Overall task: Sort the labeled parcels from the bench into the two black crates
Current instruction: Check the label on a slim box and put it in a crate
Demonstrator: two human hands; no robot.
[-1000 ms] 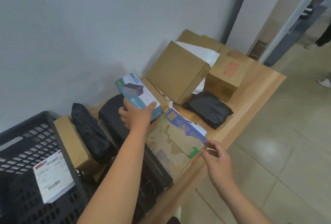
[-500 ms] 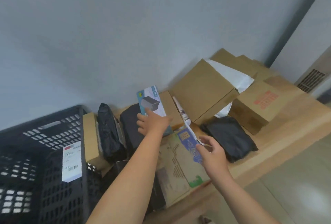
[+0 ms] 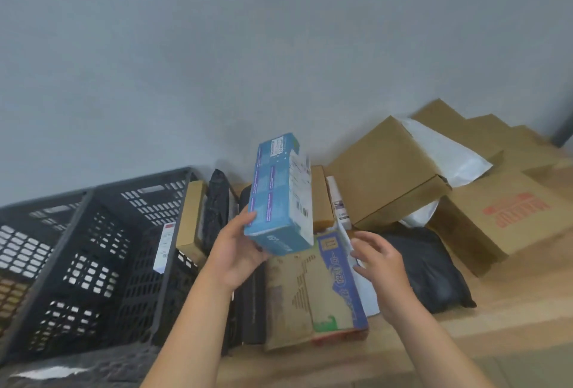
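Observation:
My left hand (image 3: pixel 238 252) grips a blue box (image 3: pixel 280 193) by its lower end and holds it up, tilted, above the pile on the wooden bench (image 3: pixel 508 304); a white label with a barcode shows on its right face. Just right of the box, my right hand (image 3: pixel 379 260) hovers with fingers spread, holding nothing. A black crate (image 3: pixel 93 245) stands at the left with a white label (image 3: pixel 166 243) on its wall. A second black crate (image 3: pixel 18 263) sits behind it at the far left.
Under my hands lie a flat printed cardboard parcel (image 3: pixel 313 288) and a long black box (image 3: pixel 252 300). Brown cartons (image 3: pixel 387 170) (image 3: pixel 508 217), black bags (image 3: pixel 431 269) (image 3: pixel 217 204) and a white mailer (image 3: pixel 446 155) crowd the bench against the grey wall. Floor shows at the lower right.
My left hand has lifted the blue box off the pile and turned it upright. My right hand has come off the printed parcel and risen beside the box. The camera swung left.

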